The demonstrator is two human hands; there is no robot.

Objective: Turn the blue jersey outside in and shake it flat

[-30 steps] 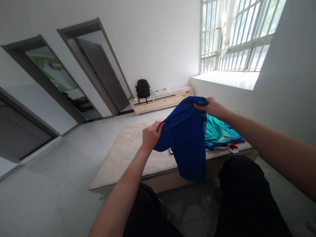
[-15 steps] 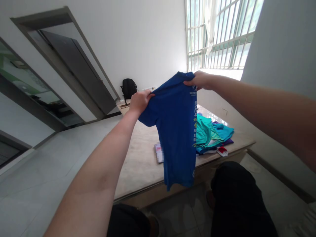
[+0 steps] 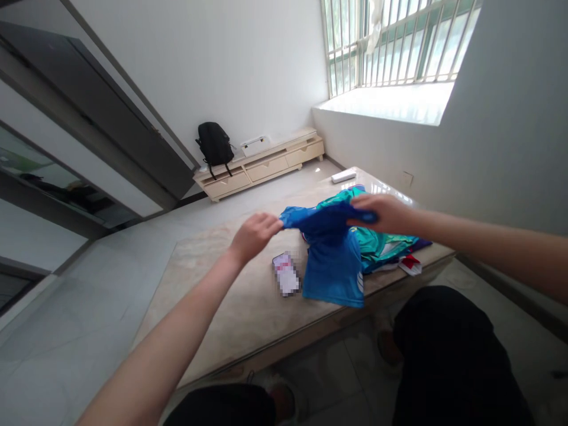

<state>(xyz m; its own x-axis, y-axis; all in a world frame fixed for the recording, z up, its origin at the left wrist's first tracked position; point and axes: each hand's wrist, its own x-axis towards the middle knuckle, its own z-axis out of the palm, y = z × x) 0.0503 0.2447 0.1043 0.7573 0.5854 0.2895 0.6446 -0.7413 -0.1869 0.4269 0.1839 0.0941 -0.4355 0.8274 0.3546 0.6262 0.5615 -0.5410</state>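
Note:
A blue T-shirt (image 3: 333,266) hangs between my hands, its lower part down over the near side of the marble-patterned table. My left hand (image 3: 256,235) pinches it at the left, by what looks like a sleeve. At the upper right, my right hand (image 3: 382,214) grips the collar end, where the cloth is bunched and blurred. Behind and to the right of the shirt lies a heap of teal and green clothes (image 3: 377,242), partly covered by it. A phone (image 3: 286,274) with a blurred-out screen lies just left of the shirt's hem.
The table (image 3: 213,296) has a white oblong object (image 3: 344,176) at its far corner and a red-and-white item (image 3: 410,264) at its right edge. A low cabinet (image 3: 266,170) by the wall bears a black backpack (image 3: 215,145) and a white case (image 3: 254,145). My knees are below the table edge.
Both hands have come down with the T-shirt, which was held up and stretched out lengthwise. Its upper part is now slack and folded over towards the table. The view has shifted too.

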